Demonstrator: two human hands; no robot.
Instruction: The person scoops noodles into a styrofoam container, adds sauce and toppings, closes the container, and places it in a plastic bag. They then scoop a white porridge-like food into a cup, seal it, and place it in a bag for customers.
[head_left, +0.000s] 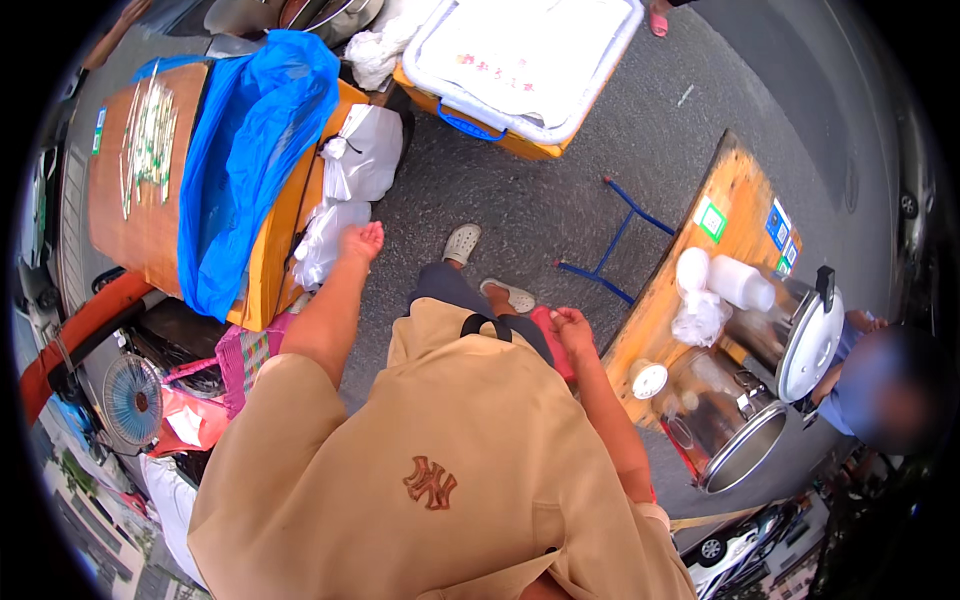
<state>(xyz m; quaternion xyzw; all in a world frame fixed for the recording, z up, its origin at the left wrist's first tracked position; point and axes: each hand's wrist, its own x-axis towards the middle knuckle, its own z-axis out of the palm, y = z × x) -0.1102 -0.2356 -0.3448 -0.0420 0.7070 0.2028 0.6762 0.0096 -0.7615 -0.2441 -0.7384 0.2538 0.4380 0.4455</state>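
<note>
My left hand (364, 241) is beside a white plastic bag (328, 238), its fingers loosely bent and nothing visible in it. Above that bag, a knotted white plastic bag (365, 154) sits against the yellow side of a box (276, 240). On the right, my right hand (573, 330) has curled fingers and overlaps a red object (550, 341) by my leg; whether it touches or grips this is unclear. A wooden table (724, 195) is just beyond it, bearing stacked white plastic tubs (739, 283), a small white plastic bag (701, 319) and a paper cup (649, 379).
A blue plastic sheet (240, 172) and a brown board (109, 187) with thin sticks (154, 142) cover the box. Ahead stands a lidded yellow box (517, 67). Two steel pots (712, 397) are at the table's right; a person (836, 401) is behind them. Blue table legs (622, 225) jut out.
</note>
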